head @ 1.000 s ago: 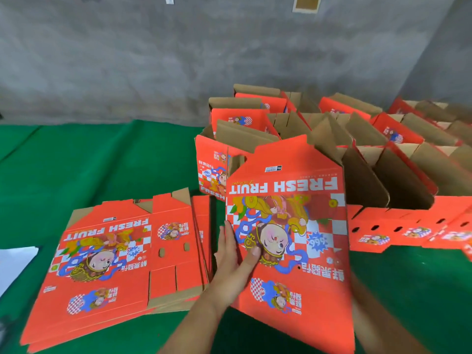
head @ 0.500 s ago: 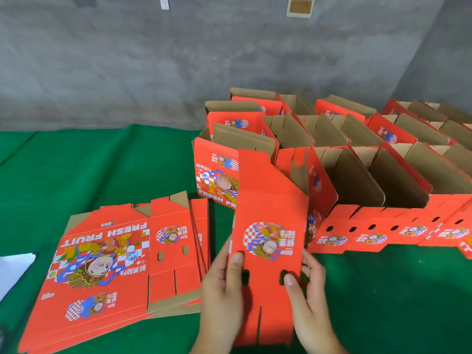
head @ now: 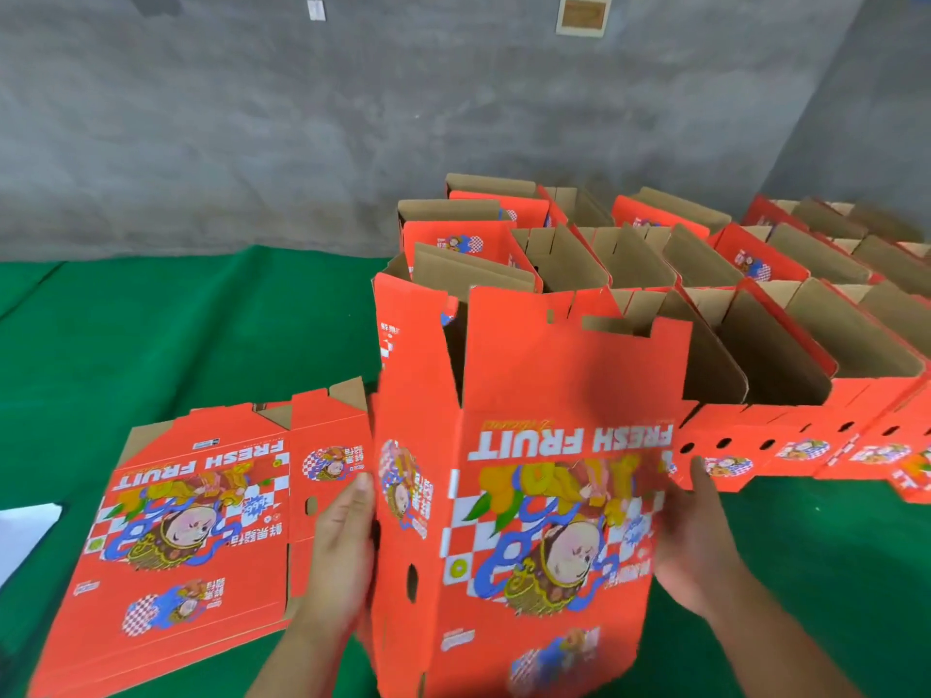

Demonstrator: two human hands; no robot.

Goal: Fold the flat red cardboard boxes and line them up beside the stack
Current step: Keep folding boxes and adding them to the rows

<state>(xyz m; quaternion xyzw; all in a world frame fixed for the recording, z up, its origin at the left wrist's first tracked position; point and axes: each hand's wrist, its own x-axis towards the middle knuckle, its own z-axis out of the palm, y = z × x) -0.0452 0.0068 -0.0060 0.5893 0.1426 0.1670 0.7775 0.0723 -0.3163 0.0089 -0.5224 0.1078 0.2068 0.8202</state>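
I hold a red "FRESH FRUIT" cardboard box (head: 549,496) upright in front of me, opened out into a tube with its top flaps standing up. My left hand (head: 342,536) presses flat against its narrow left side panel. My right hand (head: 690,536) holds its right edge, fingers behind the panel. A stack of flat red boxes (head: 191,536) lies on the green floor to the left. Several folded open boxes (head: 786,355) stand in rows behind and to the right.
Green matting (head: 176,345) covers the floor. A grey concrete wall (head: 302,133) rises behind the boxes. A white sheet (head: 25,531) shows at the left edge. A row of red flaps with holes (head: 806,445) lies along the front of the folded boxes.
The box was turned from its narrow side to its large printed face and opened into a tube. My hands shifted from its lower front to its left and right sides.
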